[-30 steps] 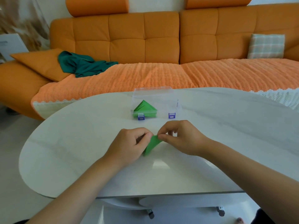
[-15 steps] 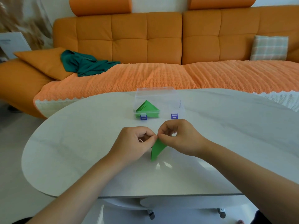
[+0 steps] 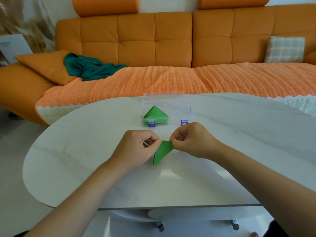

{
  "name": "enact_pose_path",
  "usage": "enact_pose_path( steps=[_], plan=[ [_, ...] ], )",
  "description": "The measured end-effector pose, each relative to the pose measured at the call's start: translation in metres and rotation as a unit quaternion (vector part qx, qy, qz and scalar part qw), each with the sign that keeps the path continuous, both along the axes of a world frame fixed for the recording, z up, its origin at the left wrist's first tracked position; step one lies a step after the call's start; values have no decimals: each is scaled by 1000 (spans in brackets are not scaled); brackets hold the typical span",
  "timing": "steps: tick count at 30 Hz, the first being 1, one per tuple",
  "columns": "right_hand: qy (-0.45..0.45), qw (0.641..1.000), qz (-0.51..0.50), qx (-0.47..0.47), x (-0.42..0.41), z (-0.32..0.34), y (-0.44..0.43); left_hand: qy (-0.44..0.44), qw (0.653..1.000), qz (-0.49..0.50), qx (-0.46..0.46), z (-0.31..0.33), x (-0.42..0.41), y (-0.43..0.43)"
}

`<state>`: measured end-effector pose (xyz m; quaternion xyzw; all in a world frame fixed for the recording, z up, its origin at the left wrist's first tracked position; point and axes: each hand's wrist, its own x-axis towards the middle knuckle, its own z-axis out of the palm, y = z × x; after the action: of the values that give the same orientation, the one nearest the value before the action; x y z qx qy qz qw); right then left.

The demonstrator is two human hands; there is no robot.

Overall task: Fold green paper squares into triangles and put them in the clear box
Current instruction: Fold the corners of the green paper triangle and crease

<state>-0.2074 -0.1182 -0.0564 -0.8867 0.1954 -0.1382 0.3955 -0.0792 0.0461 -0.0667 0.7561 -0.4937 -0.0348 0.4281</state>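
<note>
A pale oval tabletop (image 3: 85, 159) fronts an orange sofa (image 3: 136, 43). Over it, the left hand (image 3: 135, 149) and right hand (image 3: 193, 141) each pinch a top corner of the folded green paper triangle (image 3: 161, 152). Its long axis is steep, with the tip pointing down toward the person. Beyond it, the clear plastic box (image 3: 171, 106) holds stacked green triangles (image 3: 155, 115).

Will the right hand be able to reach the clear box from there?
Probably yes: the clear box sits just beyond the right hand with bare table between, though that hand is pinching the green paper.
</note>
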Motion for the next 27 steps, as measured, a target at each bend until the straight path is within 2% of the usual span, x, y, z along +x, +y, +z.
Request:
enact_pose_path(
  steps=[8, 11, 14, 16, 20, 22, 25, 27],
  plan=[
    [61, 995, -44, -61, -3, -8, -20, -1, 999, 47, -18, 4, 12, 8],
    [24, 998, -48, -21, -4, -6, -19, 14, 999, 29, -9, 3, 10, 9],
    [-20, 1000, 5, -12, -1, -1, -5, 15, 1000, 9, -1, -2, 4, 5],
    [-33, 999, 24, -6, 2, -1, 3, 41, 999, 16, -16, -4, -1, 1],
    [-74, 993, -29, 86, 4, 2, 6, 178, 979, 67, -68, -5, -9, -5],
    [-80, 989, -38, 116, 5, 4, 5, 215, 970, 87, -77, -5, -11, -7],
    [-56, 991, -30, 119, 6, 4, 7, 236, 963, 109, -74, -7, -11, -8],
    [-23, 996, -11, 89, 6, 2, 8, 187, 975, 105, -53, -9, -12, -7]
  ],
)
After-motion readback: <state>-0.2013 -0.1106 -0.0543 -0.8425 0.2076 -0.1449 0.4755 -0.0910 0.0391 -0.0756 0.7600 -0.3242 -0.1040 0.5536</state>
